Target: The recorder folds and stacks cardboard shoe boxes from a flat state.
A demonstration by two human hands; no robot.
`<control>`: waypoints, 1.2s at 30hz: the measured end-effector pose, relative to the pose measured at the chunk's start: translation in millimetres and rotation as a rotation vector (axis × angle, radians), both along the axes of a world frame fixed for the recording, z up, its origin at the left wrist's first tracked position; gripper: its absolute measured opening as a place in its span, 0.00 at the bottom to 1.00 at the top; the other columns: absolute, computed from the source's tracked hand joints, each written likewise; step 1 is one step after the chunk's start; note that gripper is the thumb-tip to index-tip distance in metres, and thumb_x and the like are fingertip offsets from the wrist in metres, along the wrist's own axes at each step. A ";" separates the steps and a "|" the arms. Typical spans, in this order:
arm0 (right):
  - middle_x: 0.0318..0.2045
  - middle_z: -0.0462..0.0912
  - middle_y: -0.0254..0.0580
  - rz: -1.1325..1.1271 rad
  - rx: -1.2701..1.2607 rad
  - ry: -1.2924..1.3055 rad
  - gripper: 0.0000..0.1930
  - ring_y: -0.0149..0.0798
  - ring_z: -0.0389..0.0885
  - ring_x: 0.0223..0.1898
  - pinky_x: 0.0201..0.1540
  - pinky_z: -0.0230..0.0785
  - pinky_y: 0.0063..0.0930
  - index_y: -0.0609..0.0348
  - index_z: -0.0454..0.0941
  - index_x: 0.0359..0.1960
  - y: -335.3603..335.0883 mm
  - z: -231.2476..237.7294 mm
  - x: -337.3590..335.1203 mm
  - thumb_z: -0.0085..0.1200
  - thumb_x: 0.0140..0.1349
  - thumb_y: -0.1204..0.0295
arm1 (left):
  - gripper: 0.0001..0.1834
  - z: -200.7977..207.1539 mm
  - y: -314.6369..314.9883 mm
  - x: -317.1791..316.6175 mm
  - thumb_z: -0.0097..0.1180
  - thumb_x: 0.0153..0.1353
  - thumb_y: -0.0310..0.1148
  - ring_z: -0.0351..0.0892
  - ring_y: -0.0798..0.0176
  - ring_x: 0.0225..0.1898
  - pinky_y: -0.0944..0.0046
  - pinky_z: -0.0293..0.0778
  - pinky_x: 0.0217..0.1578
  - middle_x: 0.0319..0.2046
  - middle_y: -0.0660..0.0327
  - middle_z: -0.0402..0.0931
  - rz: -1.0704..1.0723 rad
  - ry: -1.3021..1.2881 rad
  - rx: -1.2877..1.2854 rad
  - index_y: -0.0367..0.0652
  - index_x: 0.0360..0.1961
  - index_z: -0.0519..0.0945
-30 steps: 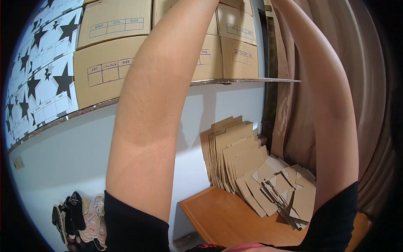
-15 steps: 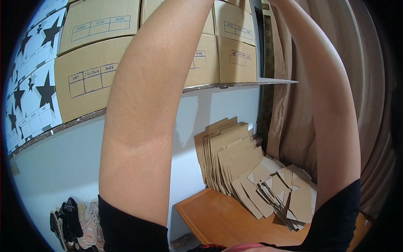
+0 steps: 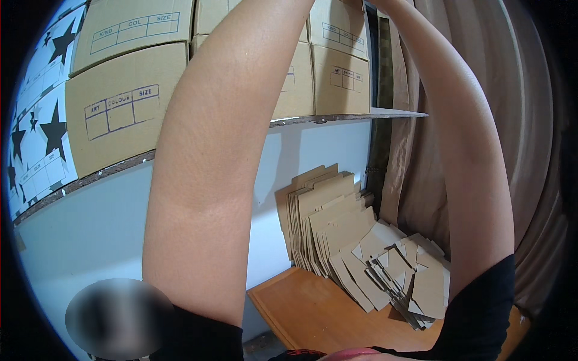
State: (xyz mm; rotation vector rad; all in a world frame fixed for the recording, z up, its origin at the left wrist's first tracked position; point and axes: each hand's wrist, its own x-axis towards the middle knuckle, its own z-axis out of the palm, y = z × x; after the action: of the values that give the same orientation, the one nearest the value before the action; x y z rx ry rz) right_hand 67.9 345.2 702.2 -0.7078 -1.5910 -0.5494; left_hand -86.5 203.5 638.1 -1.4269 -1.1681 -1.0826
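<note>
Both my arms reach up toward the boxes on the wall shelf point(image 3: 295, 121). My left arm point(image 3: 208, 168) crosses in front of brown cardboard boxes point(image 3: 123, 129), and its hand lies beyond the top edge. My right arm point(image 3: 475, 138) rises past the curtain and leans inward toward the top. Its hand is also out of the picture, near the upper boxes point(image 3: 338, 30) at the shelf's right end. What either hand touches or holds cannot be seen. The brown boxes stand stacked in rows, with printed label grids on their fronts.
White boxes with black stars point(image 3: 51, 129) stand at the shelf's left end. Below, flattened cardboard point(image 3: 337, 210) leans on the wall above a wooden table point(image 3: 301, 307), beside loose cardboard pieces point(image 3: 427, 289). A brown curtain point(image 3: 530, 120) hangs at right. A blurred patch covers the lower left.
The shelf and its boxes sit slightly farther left and higher in the picture. Both raised arms keep nearly the same pose. The shoes at lower left are now hidden by a blur.
</note>
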 end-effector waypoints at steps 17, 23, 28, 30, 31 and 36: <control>0.52 0.66 0.62 -0.555 0.101 -0.183 0.22 0.56 0.61 0.57 0.58 0.55 0.44 0.59 0.67 0.52 -107.1 -104.1 26.2 0.44 0.52 0.72 | 0.27 -48.9 -17.3 44.5 0.47 0.52 0.44 0.40 0.49 0.67 0.37 0.35 0.62 0.63 0.53 0.53 -0.155 0.115 -0.045 0.41 0.51 0.73; 0.42 0.79 0.45 -0.721 -0.330 -0.623 0.08 0.49 0.66 0.56 0.54 0.60 0.40 0.57 0.78 0.30 -154.4 -152.8 92.6 0.48 0.48 0.74 | 0.22 -109.2 -27.0 105.0 0.48 0.50 0.40 0.42 0.47 0.66 0.33 0.37 0.60 0.59 0.53 0.59 -0.419 0.141 -0.252 0.46 0.47 0.76; 0.33 0.79 0.60 -0.719 -0.475 -0.710 0.16 0.58 0.77 0.38 0.41 0.69 0.46 0.65 0.71 0.41 -185.6 -249.0 139.4 0.48 0.54 0.67 | 0.28 -194.6 -18.2 150.0 0.54 0.50 0.46 0.52 0.51 0.63 0.43 0.47 0.60 0.59 0.57 0.61 -0.426 0.317 -0.327 0.56 0.54 0.71; 0.31 0.79 0.57 -0.649 -0.638 -0.697 0.14 0.58 0.76 0.36 0.40 0.68 0.46 0.60 0.73 0.40 -206.1 -299.3 150.1 0.49 0.53 0.69 | 0.25 -235.0 -15.1 159.9 0.50 0.46 0.52 0.40 0.47 0.66 0.40 0.31 0.61 0.61 0.61 0.59 -0.659 0.344 -0.566 0.62 0.48 0.75; 0.32 0.79 0.57 -0.663 -0.755 -0.683 0.14 0.58 0.77 0.36 0.40 0.69 0.46 0.60 0.73 0.40 -203.6 -328.4 177.0 0.50 0.52 0.70 | 0.24 -262.8 -12.0 174.3 0.51 0.47 0.52 0.40 0.47 0.66 0.40 0.32 0.61 0.62 0.61 0.58 -0.747 0.370 -0.602 0.61 0.47 0.75; 0.40 0.78 0.51 -0.618 -1.230 -0.619 0.17 0.51 0.75 0.45 0.48 0.67 0.42 0.54 0.75 0.44 -244.1 -483.4 211.4 0.53 0.53 0.63 | 0.26 -434.2 41.2 211.2 0.56 0.52 0.49 0.71 0.54 0.50 0.59 0.65 0.50 0.47 0.56 0.74 -1.202 0.401 -1.335 0.47 0.49 0.74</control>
State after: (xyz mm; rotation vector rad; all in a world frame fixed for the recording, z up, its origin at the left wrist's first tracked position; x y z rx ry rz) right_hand 279.3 101.1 218.8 -2.1536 -2.2450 -0.1441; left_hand 124.7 244.8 203.9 -3.4493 -0.5715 -0.5068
